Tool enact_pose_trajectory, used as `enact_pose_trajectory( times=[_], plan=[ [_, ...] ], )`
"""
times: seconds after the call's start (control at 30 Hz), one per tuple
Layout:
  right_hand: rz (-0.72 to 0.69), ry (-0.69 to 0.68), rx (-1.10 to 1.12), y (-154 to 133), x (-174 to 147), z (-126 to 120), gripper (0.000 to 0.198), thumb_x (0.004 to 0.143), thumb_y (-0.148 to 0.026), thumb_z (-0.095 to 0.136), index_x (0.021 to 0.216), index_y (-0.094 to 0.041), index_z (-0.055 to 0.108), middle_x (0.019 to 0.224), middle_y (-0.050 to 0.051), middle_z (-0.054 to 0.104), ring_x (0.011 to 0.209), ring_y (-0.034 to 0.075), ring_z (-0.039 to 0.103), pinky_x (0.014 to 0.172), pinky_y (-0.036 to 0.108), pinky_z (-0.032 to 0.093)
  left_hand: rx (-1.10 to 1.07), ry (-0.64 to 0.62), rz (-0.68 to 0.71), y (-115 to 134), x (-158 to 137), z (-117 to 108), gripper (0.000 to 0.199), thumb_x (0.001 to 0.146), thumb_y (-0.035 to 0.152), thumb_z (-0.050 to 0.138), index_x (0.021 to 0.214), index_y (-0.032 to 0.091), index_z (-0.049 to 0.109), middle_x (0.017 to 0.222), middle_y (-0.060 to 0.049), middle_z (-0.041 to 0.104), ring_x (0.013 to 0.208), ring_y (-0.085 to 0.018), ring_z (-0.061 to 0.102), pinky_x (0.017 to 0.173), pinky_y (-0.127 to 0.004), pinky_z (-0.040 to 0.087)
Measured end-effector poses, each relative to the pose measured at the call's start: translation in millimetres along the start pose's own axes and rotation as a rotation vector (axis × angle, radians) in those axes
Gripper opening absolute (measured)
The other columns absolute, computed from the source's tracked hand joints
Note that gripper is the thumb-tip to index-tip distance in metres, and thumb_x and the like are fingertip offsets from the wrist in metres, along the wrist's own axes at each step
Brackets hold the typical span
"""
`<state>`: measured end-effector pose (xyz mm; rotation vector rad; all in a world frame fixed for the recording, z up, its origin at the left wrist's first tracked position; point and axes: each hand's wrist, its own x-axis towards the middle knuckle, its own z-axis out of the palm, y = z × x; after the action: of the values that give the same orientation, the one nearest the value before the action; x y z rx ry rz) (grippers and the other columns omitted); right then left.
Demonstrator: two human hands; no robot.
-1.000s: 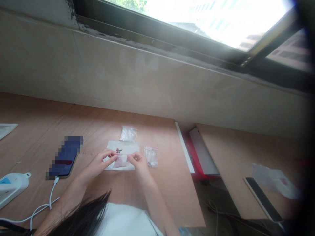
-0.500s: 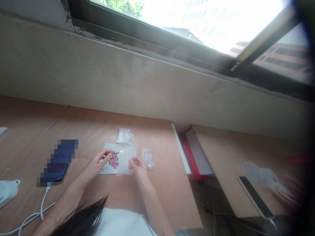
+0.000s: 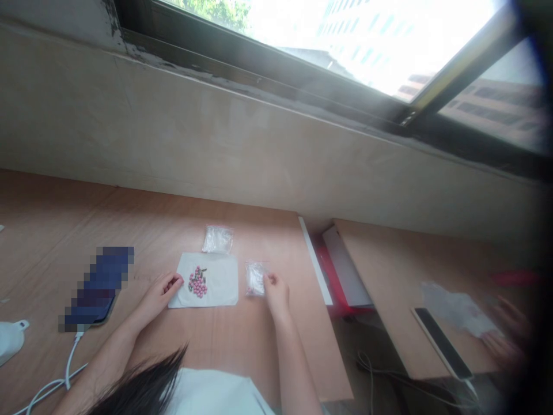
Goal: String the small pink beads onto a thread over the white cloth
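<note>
Looking down at a wooden worktop [image 3: 173, 351] under a window sill.
Left hand: the left hand [image 3: 159, 294] rests at lower centre-left of the frame, its fingers [image 3: 175, 282] curled in narrow and touching the left edge of the white sheet [image 3: 220, 282]; whether they pinch it cannot be told.
Right hand: the right hand [image 3: 276, 291] lies just right of centre, fingers bent close, tips against the right side of a small clear bag [image 3: 254, 278]; a firm hold is not clear.
White sheet: flat on the worktop between the two hands.
Pink beads: a cluster of pink beads [image 3: 199, 282] sits on the sheet's left half, near the left hand.
Second clear bag: a second clear bag [image 3: 217, 238] lies just above the sheet.
Phone: a phone [image 3: 97, 288], pixelated, at left, with a white cable [image 3: 64, 369] running toward the lower left corner.
Far right: another person's hand [image 3: 503, 343], blurred, by a dark slab on a neighbouring worktop.
</note>
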<state>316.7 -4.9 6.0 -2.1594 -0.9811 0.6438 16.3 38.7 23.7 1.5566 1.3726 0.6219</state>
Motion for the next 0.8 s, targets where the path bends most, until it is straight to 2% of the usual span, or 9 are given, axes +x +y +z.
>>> enact_pose_trajectory(
  times=[0.23,0.37,0.43,0.53,0.63,0.7,0.8],
  plan=[
    [-0.013,0.075,-0.176,-6.2,-1.1,-9.5,0.022,0.065,-0.035,0.046,0.073,-0.016,0.056,0.064,0.006,0.057,0.068,0.021,0.052,0.061,0.028,0.036,0.09,0.019,0.071,-8.0,0.0,1.1,0.032,0.074,0.045,0.04,0.076,0.018,0.057,0.073,-0.003,0.059,0.073,-0.02,0.053,0.067,-0.029,0.043],
    [-0.018,0.232,-0.31,-17.3,-2.8,-4.6,0.029,0.065,-0.031,0.048,0.086,-0.011,0.053,0.085,0.015,0.055,0.084,0.028,0.046,0.073,0.034,0.033,0.146,0.004,0.127,-18.9,1.7,4.1,0.03,0.078,0.042,0.037,0.076,0.017,0.055,0.075,-0.004,0.057,0.075,-0.019,0.051,0.07,-0.03,0.041],
    [-0.073,0.265,-0.322,-31.8,-2.2,5.0,0.029,0.066,-0.029,0.048,0.089,-0.01,0.052,0.091,0.017,0.052,0.087,0.029,0.043,0.075,0.036,0.031,0.159,0.012,0.145,-22.4,2.2,5.7,0.03,0.079,0.041,0.036,0.076,0.018,0.055,0.076,-0.004,0.057,0.076,-0.019,0.051,0.071,-0.03,0.041],
    [-0.281,0.14,-0.243,-63.7,0.3,29.2,0.025,0.067,-0.023,0.047,0.09,-0.013,0.051,0.092,0.012,0.052,0.087,0.026,0.041,0.077,0.034,0.03,0.159,0.025,0.153,-21.8,1.8,6.7,0.029,0.079,0.04,0.036,0.077,0.018,0.055,0.078,-0.004,0.057,0.077,-0.019,0.051,0.071,-0.03,0.04],
    [-0.521,0.011,-0.237,-94.1,4.5,57.6,0.032,0.064,-0.014,0.048,0.096,-0.015,0.05,0.098,0.01,0.052,0.089,0.024,0.04,0.077,0.033,0.03,0.152,0.023,0.147,-17.4,0.7,6.3,0.028,0.08,0.039,0.035,0.078,0.018,0.055,0.079,-0.004,0.057,0.077,-0.019,0.052,0.071,-0.03,0.041],
    [-0.586,-0.043,-0.285,-105.7,7.9,72.7,0.031,0.063,-0.008,0.046,0.092,-0.016,0.053,0.094,0.009,0.053,0.085,0.023,0.041,0.074,0.032,0.031,0.15,0.038,0.146,-15.9,0.2,6.5,0.029,0.08,0.038,0.035,0.078,0.018,0.055,0.078,-0.004,0.058,0.078,-0.02,0.052,0.072,-0.03,0.041],
    [-0.585,-0.074,-0.315,-108.8,13.5,84.0,0.024,0.065,-0.004,0.042,0.076,-0.017,0.058,0.078,0.008,0.056,0.078,0.022,0.042,0.069,0.031,0.031,0.152,0.067,0.159,-17.4,0.2,8.0,0.029,0.08,0.037,0.036,0.079,0.018,0.057,0.078,-0.005,0.058,0.079,-0.02,0.051,0.074,-0.031,0.04]
  ],
)
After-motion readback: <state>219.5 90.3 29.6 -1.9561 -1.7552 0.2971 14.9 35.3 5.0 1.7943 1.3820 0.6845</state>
